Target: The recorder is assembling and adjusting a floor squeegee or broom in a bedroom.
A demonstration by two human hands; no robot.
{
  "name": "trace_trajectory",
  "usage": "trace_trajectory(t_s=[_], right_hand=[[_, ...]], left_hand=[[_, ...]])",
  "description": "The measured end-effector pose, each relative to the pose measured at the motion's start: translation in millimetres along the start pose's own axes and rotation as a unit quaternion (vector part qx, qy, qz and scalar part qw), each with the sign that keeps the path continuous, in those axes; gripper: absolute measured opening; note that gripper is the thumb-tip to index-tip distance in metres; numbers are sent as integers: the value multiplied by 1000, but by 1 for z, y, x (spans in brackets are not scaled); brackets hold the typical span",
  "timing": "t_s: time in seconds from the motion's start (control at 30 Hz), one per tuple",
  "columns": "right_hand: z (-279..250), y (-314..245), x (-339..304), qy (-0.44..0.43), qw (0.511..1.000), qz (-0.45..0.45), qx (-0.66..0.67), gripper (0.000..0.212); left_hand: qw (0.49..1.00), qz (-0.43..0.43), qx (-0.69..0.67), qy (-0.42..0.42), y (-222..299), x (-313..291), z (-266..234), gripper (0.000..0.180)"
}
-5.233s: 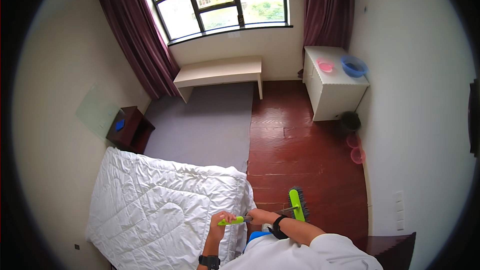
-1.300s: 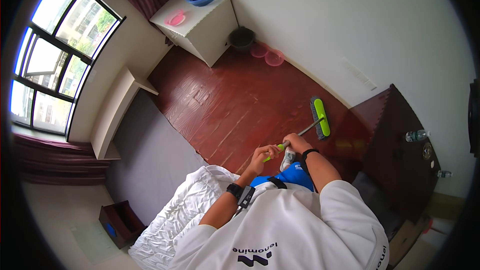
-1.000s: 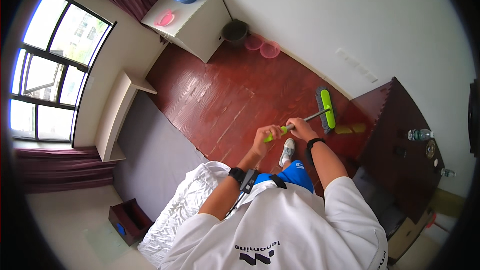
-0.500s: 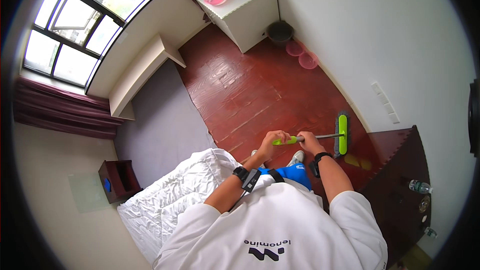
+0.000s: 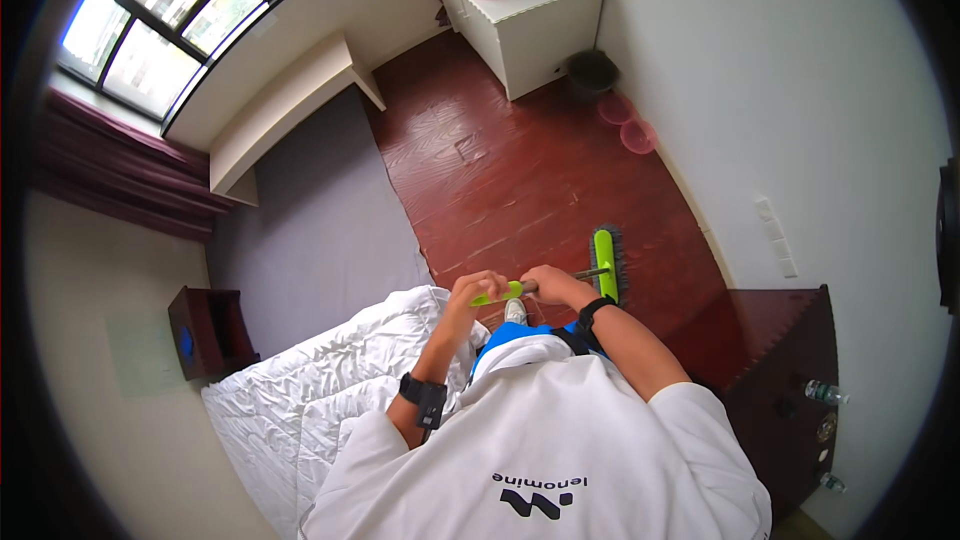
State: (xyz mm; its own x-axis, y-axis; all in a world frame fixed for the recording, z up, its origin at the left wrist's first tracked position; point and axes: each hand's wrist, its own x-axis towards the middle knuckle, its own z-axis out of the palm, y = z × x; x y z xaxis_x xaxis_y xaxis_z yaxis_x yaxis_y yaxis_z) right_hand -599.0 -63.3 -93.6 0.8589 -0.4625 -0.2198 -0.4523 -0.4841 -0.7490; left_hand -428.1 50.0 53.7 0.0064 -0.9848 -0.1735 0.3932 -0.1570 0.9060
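A mop with a green head and grey fringe (image 5: 604,268) rests on the dark red wooden floor (image 5: 520,190), to the right of my hands. Its handle runs leftward from the head and ends in a bright green grip. My left hand (image 5: 477,290) is closed around that green grip. Further along the shaft, close to the grip's end, my right hand (image 5: 553,286) is wrapped around the handle. Both forearms wear black wrist straps. One of my shoes (image 5: 515,311) shows below the handle.
To the left lies a bed with a grey mattress (image 5: 310,190) and a crumpled white quilt (image 5: 310,385). A dark wooden desk (image 5: 770,380) with bottles stands at the right. Ahead are a white cabinet (image 5: 540,35), a dark bin (image 5: 592,72) and pink basins (image 5: 638,137) along the wall.
Both hands have moved left with the mop. Its head has slid left across the floor, away from the desk. My view has shifted slightly.
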Motion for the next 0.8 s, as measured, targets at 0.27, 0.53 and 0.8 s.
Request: trace_trajectory(t_s=[0.27,0.53,0.8], right_hand=[[81,-137,106,-165,980,-108,13,10],[132,-225,141,-268,945,-186,-25,12],[109,-208,144,-259,957,-125,-39,17]], left_hand=[[971,107,48,206,62,-131,-84,30],[948,208,77,228,77,-192,-104,35],[961,208,102,150,75,-172,-129,44]])
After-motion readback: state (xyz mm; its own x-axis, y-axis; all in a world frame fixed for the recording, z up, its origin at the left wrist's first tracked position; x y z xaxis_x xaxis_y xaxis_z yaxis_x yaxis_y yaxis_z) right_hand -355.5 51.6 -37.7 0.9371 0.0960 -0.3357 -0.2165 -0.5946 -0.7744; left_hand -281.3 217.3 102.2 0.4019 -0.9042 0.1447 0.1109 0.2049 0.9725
